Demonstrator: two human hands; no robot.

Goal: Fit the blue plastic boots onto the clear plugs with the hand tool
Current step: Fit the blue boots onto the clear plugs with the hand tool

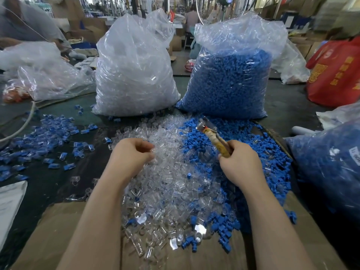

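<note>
A small heap of finished blue-and-clear plugs (48, 131) lies left on the bench (288, 106), yet big loose piles of clear plastic plugs (167, 172) and blue plastic boots (259, 145) remain, while the left hand (134, 152) pinches into the clear ones and the right hand (239, 160) grips the tape-wrapped metal hand tool (212, 135).

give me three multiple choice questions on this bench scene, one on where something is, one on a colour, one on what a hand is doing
1. Where does the tall bag of blue boots stand?
A. right of the bag of clear plugs
B. left of it
C. on top of it

2. What colour is the cloth bag at the far right?
A. green
B. red
C. black

3. What is the right hand doing?
A. resting flat and open
B. gripping the hand tool
C. holding a box

Answers: 1 A, the blue bag sits to the right of the clear one. 2 B, it is red with yellow print. 3 B, the fingers curl round the tool's handle.
</note>
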